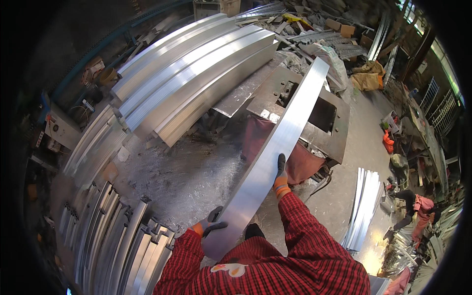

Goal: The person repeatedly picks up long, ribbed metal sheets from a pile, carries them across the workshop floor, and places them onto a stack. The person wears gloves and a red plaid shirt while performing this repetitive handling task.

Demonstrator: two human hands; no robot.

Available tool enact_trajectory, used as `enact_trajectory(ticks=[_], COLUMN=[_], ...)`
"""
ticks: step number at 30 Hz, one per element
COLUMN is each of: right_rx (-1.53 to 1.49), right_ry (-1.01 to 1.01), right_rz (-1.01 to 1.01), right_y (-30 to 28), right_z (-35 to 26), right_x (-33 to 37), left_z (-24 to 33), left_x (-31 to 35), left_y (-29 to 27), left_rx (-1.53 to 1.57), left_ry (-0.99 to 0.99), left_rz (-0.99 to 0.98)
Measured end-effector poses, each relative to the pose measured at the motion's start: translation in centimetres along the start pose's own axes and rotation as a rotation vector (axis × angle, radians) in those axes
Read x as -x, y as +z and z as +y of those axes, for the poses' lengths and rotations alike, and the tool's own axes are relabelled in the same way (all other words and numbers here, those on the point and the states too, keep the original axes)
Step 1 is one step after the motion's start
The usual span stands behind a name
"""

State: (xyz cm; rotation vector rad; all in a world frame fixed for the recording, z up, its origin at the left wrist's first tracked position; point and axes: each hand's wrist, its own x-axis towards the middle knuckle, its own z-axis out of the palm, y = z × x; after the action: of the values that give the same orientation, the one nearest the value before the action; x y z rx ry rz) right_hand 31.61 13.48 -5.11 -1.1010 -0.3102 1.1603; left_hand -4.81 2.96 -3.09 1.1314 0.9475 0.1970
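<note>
Head view: we have the long silvery box-section metal profile [268,157] slanting away from the body, far end over the steel-topped work table [341,118]; contact there unclear to us. The gloved left hand [211,224] has the left edge near the close end, part-open, digits over the top face; the gloved right hand [281,174] is part-closed on the right edge farther up; what's underneath both, we can't see. We judge it stiff, awkward more from length than weight, probably hollow; smooth faces likely slippery, dent- and scratch-prone, edges maybe sharp; we'd grip opposite long edges, hands well apart, gloves on, nearer mid-length for balance.
</note>
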Motion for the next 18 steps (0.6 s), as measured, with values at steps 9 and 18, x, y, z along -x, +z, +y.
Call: enact_trajectory(ticks=[9,18], right_rx=[0.042,-0.438], right_ry=[0.191,0.259], right_rz=[-0.005,-0.188], right_y=[0.4,0.8], right_z=[13.0,8.4], right_x=[22.0,23.2], left_z=[-18.4,-12.2], left_x=[18.0,20.8], left_y=[-1.9,-2.7], left_rx=[0.103,0.103], left_ry=[-0.084,-0.210], left_rz=[-0.052,-0.051])
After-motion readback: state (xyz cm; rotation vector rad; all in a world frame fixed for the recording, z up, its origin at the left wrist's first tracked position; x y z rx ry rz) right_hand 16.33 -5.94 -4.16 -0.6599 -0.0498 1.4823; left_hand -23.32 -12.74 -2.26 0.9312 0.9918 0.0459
